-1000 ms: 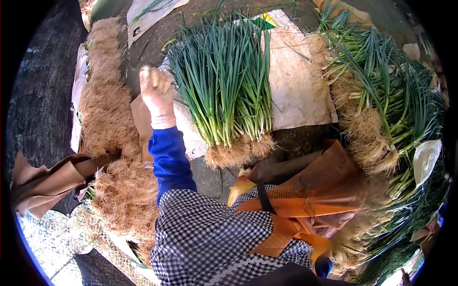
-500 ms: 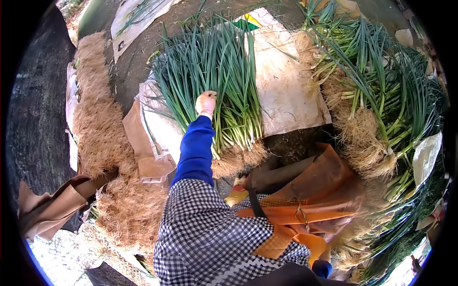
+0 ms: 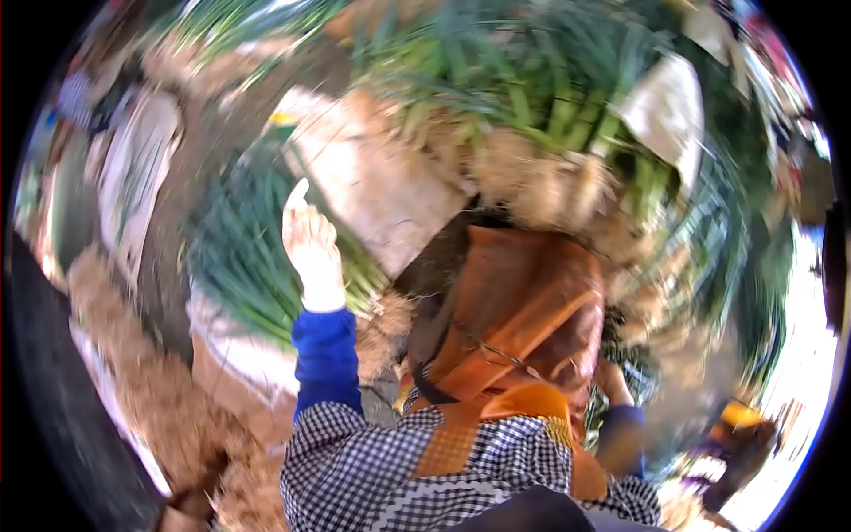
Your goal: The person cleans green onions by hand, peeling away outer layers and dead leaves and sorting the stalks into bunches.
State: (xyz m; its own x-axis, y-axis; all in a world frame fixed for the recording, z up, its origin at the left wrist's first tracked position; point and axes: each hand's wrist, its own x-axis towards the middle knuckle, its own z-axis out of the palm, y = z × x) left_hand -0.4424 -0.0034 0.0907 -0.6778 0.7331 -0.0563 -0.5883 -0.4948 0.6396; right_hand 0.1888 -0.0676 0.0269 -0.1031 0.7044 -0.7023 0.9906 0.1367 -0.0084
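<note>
My left hand [image 3: 312, 246] is over a bundle of green onions [image 3: 244, 235], with one finger stretched out and the others loosely bent. Nothing shows in its grasp; whether it touches the leaves is unclear. The onions' long green leaves point up and left, and their tan roots [image 3: 387, 332] lie toward me. A dirty white sack [image 3: 381, 182] is spread beside and partly under them. Low on the right, my right hand [image 3: 612, 379] is blurred beside the orange-brown apron [image 3: 536, 301], near some dark green leaves. Its fingers are too smeared to read.
Big heaps of green onions [image 3: 558, 97] curve along the back and right, roots inward. A long row of tan fibrous roots [image 3: 146, 368] runs down the left. Brown cardboard [image 3: 235, 395] lies near my left sleeve. A white sheet [image 3: 669, 111] rests on the right-hand heap.
The view has swung to the right and blurred. My left hand has gone from a closed grip on the onion leaves to loosened fingers. My right hand has come into view.
</note>
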